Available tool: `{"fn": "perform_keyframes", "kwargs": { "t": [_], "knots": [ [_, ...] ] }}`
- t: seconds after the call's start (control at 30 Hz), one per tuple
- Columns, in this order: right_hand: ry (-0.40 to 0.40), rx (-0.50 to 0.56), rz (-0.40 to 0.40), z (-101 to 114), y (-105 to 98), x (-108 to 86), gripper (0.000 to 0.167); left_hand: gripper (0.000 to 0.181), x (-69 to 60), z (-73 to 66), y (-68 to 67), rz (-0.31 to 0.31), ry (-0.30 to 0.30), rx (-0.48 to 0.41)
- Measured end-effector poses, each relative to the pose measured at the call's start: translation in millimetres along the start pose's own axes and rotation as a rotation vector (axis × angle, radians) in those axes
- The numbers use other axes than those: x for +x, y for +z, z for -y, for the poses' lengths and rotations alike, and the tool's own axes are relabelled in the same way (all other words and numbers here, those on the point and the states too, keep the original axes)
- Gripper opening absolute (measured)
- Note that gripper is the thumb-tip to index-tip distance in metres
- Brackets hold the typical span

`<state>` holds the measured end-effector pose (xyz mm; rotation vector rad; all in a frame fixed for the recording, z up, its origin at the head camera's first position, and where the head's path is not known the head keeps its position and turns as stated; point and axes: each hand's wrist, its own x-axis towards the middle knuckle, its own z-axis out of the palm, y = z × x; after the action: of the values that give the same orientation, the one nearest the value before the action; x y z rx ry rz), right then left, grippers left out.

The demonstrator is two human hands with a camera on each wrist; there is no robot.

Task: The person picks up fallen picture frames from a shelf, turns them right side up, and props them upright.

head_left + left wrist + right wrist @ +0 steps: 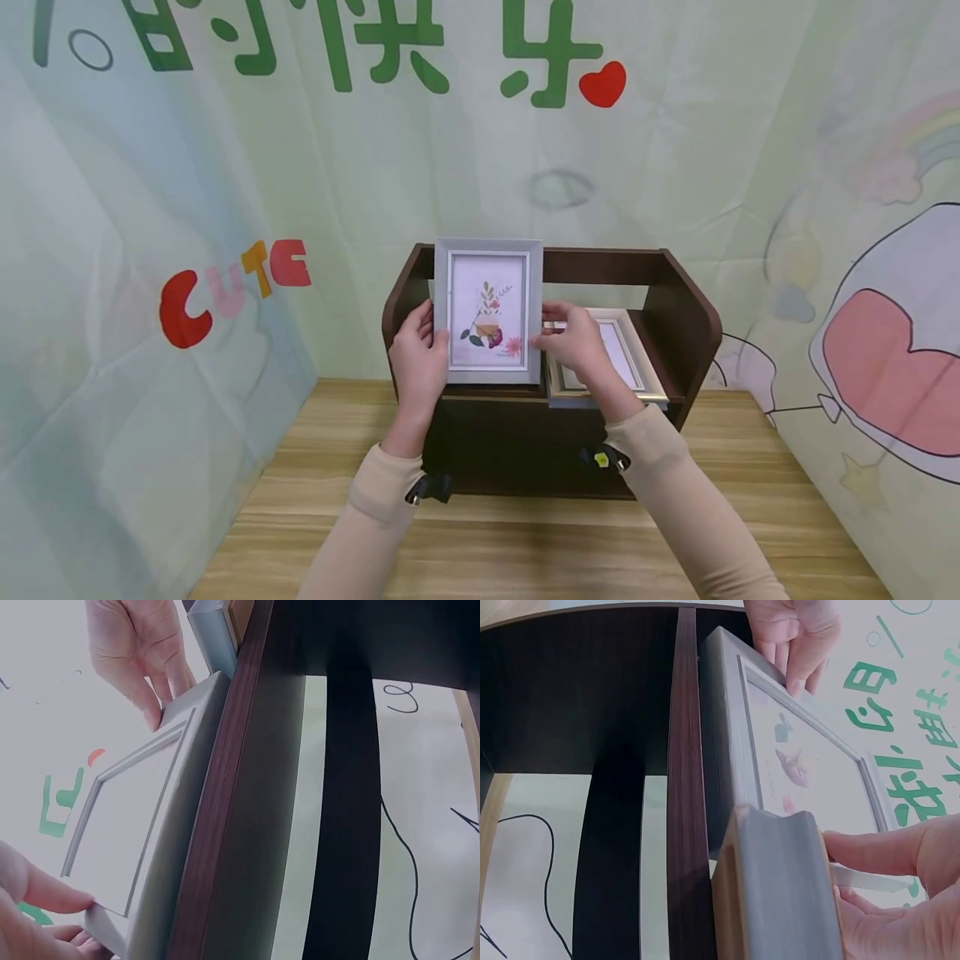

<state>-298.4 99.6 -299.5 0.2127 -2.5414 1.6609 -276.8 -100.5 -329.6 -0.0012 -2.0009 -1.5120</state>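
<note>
A grey picture frame [487,312] holding a floral print stands nearly upright on the dark brown shelf unit [517,442]. The left hand [417,357] grips its left edge, thumb on the front. On the opposite edge, the right hand [579,337] pinches the same frame between thumb and fingers. Beneath the right hand lies a gold and white picture frame [636,350], with a grey-blue edge showing under it. In the left wrist view the picture frame [176,802] leans back from the shelf's front edge. The right wrist view shows the stacked frames [784,885] close by the right hand.
Side panels [693,333] and a back rail [603,260] bound the shelf's upper level. The unit stands on a wood-grain table [292,492]. A printed cloth backdrop [360,183] hangs behind and along both sides.
</note>
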Motion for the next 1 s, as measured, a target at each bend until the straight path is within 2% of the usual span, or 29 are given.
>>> {"fn": "perform_keyframes", "kwargs": {
  "t": [0.37, 0.67, 1.0],
  "knots": [
    [-0.011, 0.016, -0.031, 0.5, 2.3, 0.1, 0.056, 0.043, 1.1, 1.9, 0.7, -0.017, 0.017, -0.024],
    [-0.015, 0.047, -0.06, -0.1, 4.6, -0.6, 0.055, 0.033, -1.8, 5.0, 3.0, -0.033, 0.022, -0.005],
    [-0.044, 0.075, -0.098, -2.6, 8.6, -2.3, 0.05, 0.03, -3.7, 8.5, 3.5, -0.047, 0.027, -0.018]
  ]
}}
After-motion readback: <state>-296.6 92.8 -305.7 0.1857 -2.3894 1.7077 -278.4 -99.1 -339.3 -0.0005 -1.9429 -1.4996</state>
